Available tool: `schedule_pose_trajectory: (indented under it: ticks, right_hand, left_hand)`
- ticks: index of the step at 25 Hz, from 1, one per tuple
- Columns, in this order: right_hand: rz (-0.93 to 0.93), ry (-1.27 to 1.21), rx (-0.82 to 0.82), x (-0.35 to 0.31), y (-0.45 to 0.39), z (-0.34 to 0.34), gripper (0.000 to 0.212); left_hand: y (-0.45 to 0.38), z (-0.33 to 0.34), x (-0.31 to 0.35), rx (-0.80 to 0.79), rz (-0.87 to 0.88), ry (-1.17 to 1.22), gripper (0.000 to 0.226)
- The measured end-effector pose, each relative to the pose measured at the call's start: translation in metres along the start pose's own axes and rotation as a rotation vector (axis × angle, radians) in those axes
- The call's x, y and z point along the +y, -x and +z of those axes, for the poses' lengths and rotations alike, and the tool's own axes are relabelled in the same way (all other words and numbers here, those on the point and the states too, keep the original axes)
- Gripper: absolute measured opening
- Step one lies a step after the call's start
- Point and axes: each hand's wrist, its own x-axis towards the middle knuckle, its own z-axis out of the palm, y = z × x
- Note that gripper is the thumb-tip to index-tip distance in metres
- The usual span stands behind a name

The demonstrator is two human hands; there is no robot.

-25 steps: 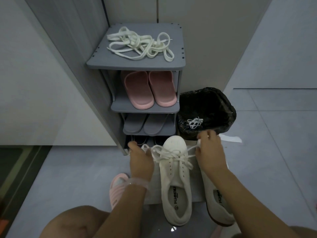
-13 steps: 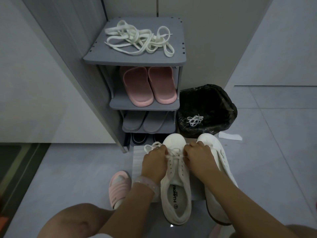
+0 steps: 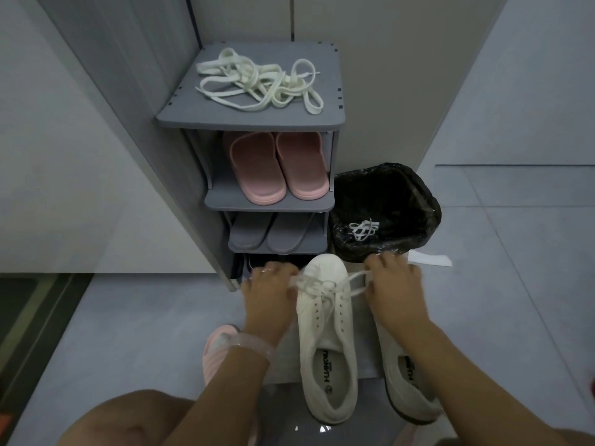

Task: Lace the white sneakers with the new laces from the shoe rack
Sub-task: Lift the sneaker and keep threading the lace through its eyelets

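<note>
Two white sneakers stand on the floor in front of me. The left sneaker (image 3: 328, 346) has a white lace (image 3: 317, 284) threaded through its front eyelets. My left hand (image 3: 269, 291) grips one end of that lace to the shoe's left. My right hand (image 3: 394, 286) pinches the other end to the shoe's right, and the lace is stretched between them. My right forearm covers most of the right sneaker (image 3: 409, 391). A tangle of cream laces (image 3: 257, 83) lies on top of the grey shoe rack (image 3: 251, 119).
Pink slippers (image 3: 278, 165) and grey slippers (image 3: 273, 231) fill the rack's shelves. A black-lined bin (image 3: 415, 194) with a white lace (image 3: 363, 228) inside stands right of the rack. A pink slipper (image 3: 215, 352) is by my left wrist. A white paper strip (image 3: 431, 259) lies by the bin.
Half a second ago both hands were close together over the left sneaker's front. Now they have moved apart sideways, drawing the lace ends outward and taut.
</note>
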Motion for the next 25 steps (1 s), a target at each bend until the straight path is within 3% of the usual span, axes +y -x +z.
schedule_pose_trajectory:
  ticks: [3, 6, 11, 14, 20, 25]
  right_hand:
    - [-0.209, 0.018, -0.178, -0.014, 0.003, 0.017, 0.027]
    - [-0.205, 0.037, -0.173, -0.015, 0.003, 0.020, 0.020]
    - [-0.182, 0.063, -0.189, -0.021, 0.003, 0.020, 0.021]
    - [-0.162, 0.075, -0.204, -0.023, 0.005, 0.017, 0.021]
    - [0.130, -0.005, -0.044, -0.001, -0.007, -0.011, 0.004]
    - [0.343, -0.070, 0.130, 0.020, -0.007, -0.026, 0.008]
  left_hand:
    - [0.004, 0.012, 0.010, -0.124, 0.131, 0.003, 0.029]
    - [0.002, 0.016, 0.014, -0.050, 0.151, 0.071, 0.028]
    - [0.001, 0.022, 0.015, -0.130, 0.077, 0.076, 0.007]
    - [0.002, 0.023, 0.015, -0.109, 0.074, 0.077, 0.007]
    - [-0.008, 0.007, 0.001, 0.018, 0.035, 0.159, 0.008]
    - [-0.003, 0.000, 0.000, 0.054, 0.066, 0.104, 0.008]
